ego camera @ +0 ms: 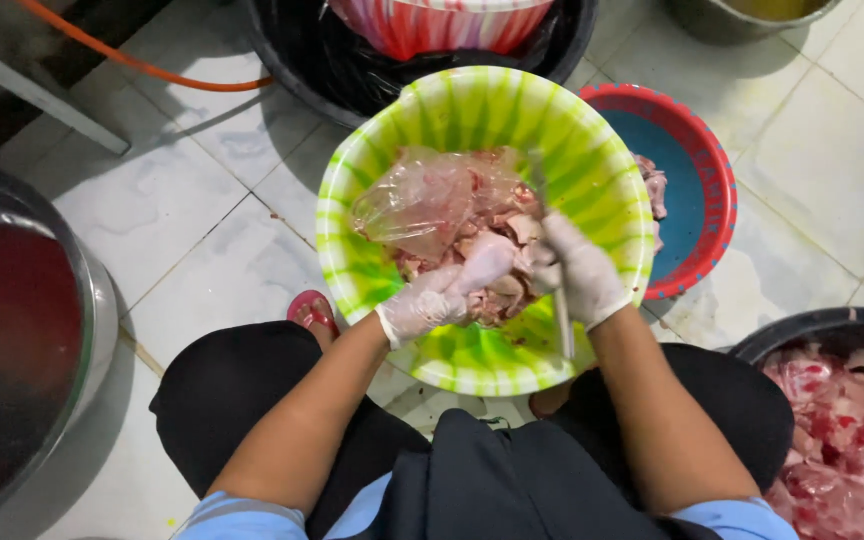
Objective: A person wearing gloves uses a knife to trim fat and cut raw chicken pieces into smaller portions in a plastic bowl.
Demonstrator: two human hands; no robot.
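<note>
A green-and-white striped plastic bowl (592, 170) rests on my lap, holding raw pale-pink meat pieces (472, 240) and a crumpled clear plastic bag (417, 205). My left hand (442, 290), in a thin translucent glove, grips a piece of the meat near the bowl's middle. My right hand (577, 275), also gloved, holds a knife (562, 320) whose handle end points down toward me and whose blade reaches up over the meat.
A red-rimmed blue basin (697, 170) with some meat sits right of the bowl. A dark tub of raw red meat (837, 420) is at lower right. A large metal basin (82, 320) is at left, a black tub (332, 70) with a red-striped bowl behind.
</note>
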